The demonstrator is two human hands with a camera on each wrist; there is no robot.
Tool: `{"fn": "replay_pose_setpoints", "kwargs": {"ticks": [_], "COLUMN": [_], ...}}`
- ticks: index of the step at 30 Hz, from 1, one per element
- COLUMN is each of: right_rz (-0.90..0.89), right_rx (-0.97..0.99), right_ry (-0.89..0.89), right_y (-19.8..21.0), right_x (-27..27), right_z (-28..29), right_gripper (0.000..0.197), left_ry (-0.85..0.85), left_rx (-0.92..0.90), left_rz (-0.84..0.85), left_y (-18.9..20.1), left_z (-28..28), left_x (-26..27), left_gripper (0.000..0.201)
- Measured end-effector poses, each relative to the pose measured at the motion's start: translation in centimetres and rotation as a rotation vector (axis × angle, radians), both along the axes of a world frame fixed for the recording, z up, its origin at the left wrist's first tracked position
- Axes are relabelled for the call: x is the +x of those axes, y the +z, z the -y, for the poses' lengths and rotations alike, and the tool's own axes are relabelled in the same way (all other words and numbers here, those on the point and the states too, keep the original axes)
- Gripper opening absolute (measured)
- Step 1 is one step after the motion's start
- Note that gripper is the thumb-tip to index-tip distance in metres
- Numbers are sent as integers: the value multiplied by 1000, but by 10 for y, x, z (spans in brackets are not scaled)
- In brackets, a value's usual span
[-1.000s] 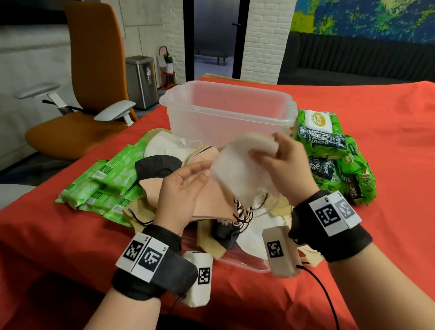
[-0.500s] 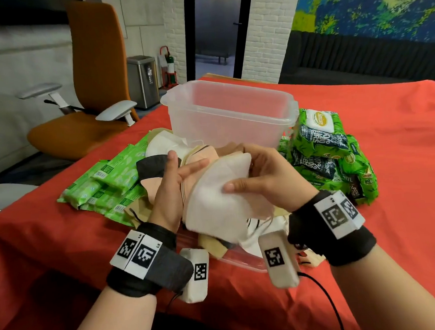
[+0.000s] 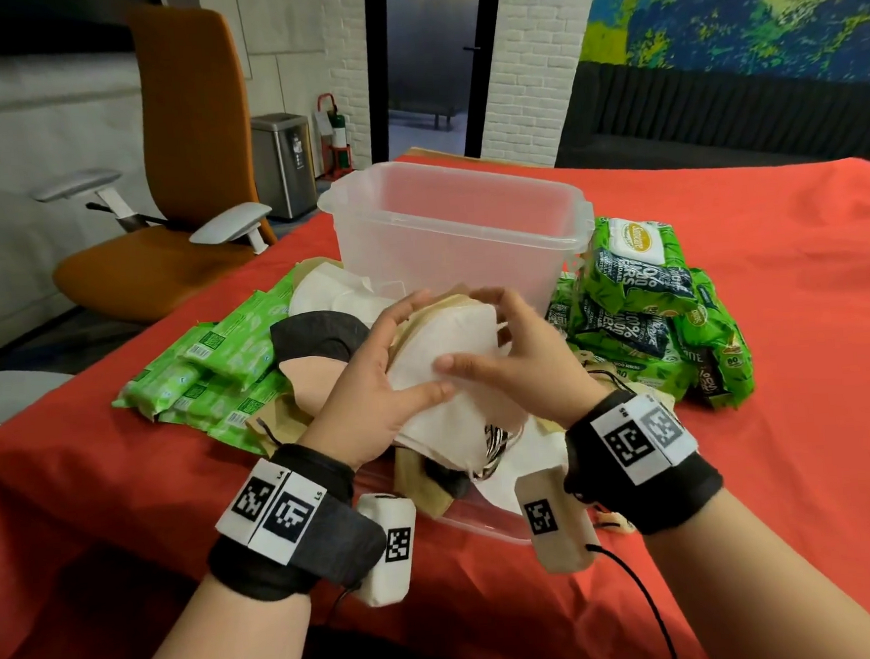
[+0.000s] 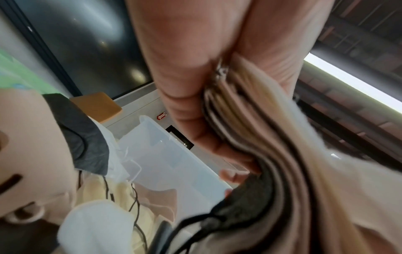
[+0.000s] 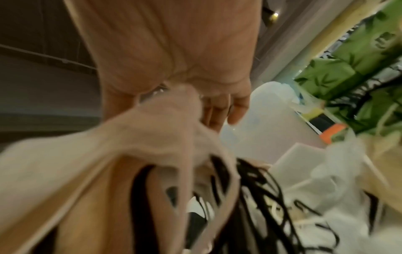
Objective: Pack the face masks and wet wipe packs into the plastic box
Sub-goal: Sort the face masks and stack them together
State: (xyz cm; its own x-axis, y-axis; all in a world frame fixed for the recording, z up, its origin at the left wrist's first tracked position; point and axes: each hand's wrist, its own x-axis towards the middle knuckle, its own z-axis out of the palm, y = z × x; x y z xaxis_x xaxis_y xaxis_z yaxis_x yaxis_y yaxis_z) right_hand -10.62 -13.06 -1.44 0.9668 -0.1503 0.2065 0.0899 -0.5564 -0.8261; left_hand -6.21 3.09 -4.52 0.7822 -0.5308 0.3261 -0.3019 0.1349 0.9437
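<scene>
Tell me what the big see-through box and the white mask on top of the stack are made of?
The big see-through box looks like smooth, stiff plastic: the red cloth shows faintly through its cloudy walls. The white mask on top of the stack, held by the left hand and right hand, seems soft, matte, fuzzy fabric, probably non-woven.

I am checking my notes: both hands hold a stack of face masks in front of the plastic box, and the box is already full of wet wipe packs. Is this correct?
Not quite. The left hand and right hand do hold the stack of face masks, but the plastic box is empty. The head view shows this; the wet wipe packs lie on the table beside it.
</scene>
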Motion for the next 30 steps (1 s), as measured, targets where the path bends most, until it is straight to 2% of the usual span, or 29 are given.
{"fn": "replay_pose_setpoints", "kwargs": {"ticks": [2,3,5,7,8,9,11,13,16,17,21,23,25,27,30], "right_rz": [-94,-97,-28,74,111,132,127,85,-8,-36,-77,-25,30,19,-126], "right_rx": [178,281,429,544,583,603,577,511,453,439,454,506,564,593,440], "right_ry": [215,261,190,50,1,-28,-49,-6,125,160,184,101,20,23,146], "right_y": [-3,-5,-10,-14,-17,-19,-25,-30,-30,-28,-13,-7,-6,-8,-13], "right_x": [-4,-4,-1,4,6,8,10,12,10,9,4,4,5,4,0], "right_z": [0,0,-1,-2,-4,-6,-11,-16,-12,-8,8,13,14,12,9], "right_gripper": [33,25,24,29,30,31,34,38,64,67,56,50,41,42,55], "left_ry": [9,46,195,352,385,392,373,362,368,381,317,229,187,170,135], "left_rx": [6,-9,-145,-287,-317,-323,-281,-232,-201,-211,-280,-260,-180,-89,-35], "left_rz": [-12,-24,-125,-276,-333,-365,-351,-292,-257,-262,-222,-145,-63,-15,-70], "left_y": [-1,-2,-3,-5,-6,-7,-6,-7,-10,-12,-14,-11,-10,-8,-3], "left_z": [0,1,6,11,13,16,21,26,28,25,8,2,-1,-2,-2], "left_x": [1,1,1,4,4,4,-2,-5,-6,-4,2,3,5,5,0], "left_gripper": [80,80,67,37,31,36,54,50,39,41,77,81,70,52,41]}}
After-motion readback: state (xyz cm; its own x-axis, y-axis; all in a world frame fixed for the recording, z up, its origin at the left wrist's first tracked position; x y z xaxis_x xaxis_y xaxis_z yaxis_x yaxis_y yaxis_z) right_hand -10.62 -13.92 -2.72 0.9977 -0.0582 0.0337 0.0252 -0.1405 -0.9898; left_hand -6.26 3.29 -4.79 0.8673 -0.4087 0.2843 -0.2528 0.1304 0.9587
